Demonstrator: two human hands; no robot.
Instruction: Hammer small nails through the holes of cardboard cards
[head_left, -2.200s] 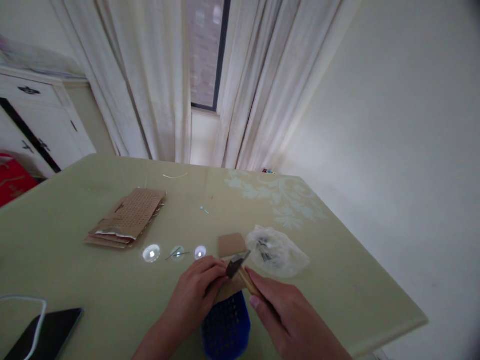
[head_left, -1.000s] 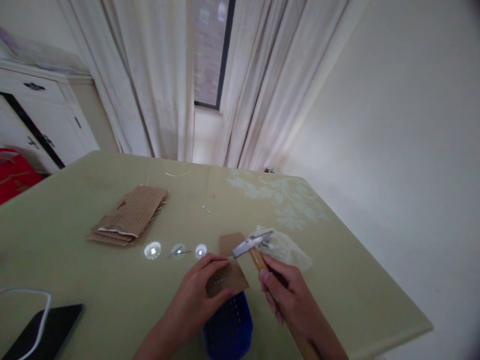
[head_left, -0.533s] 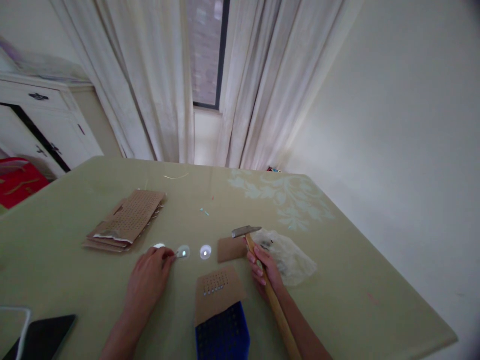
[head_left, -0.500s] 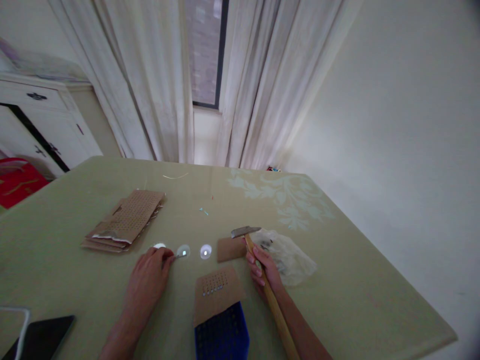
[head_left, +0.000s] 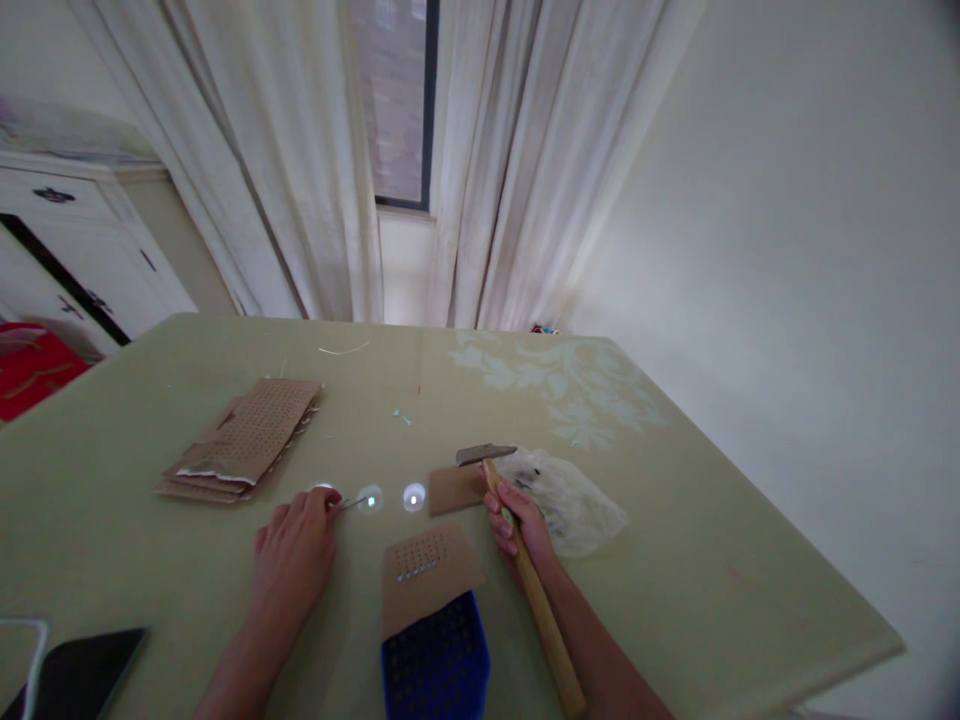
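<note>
My right hand point(head_left: 517, 528) is wrapped round the wooden handle of a hammer point(head_left: 487, 455), whose metal head is raised just above a small cardboard piece point(head_left: 452, 488). My left hand point(head_left: 294, 555) lies on the table to the left, its fingertips pinched at a thin nail point(head_left: 352, 502) that sticks out towards a bright light spot. Between the hands a perforated cardboard square point(head_left: 426, 565) with a row of nails in it rests on a blue perforated box point(head_left: 435, 668).
A stack of perforated cardboard sheets point(head_left: 240, 438) lies at the left. A clear plastic bag point(head_left: 570, 498) with small dark items sits right of the hammer. A black phone point(head_left: 79, 680) is at the bottom left. The green table's edge point(head_left: 787, 670) runs along the right.
My left hand left the perforated cardboard and moved left to the nail on the table. My right hand drew the hammer back and now holds it raised and still.
</note>
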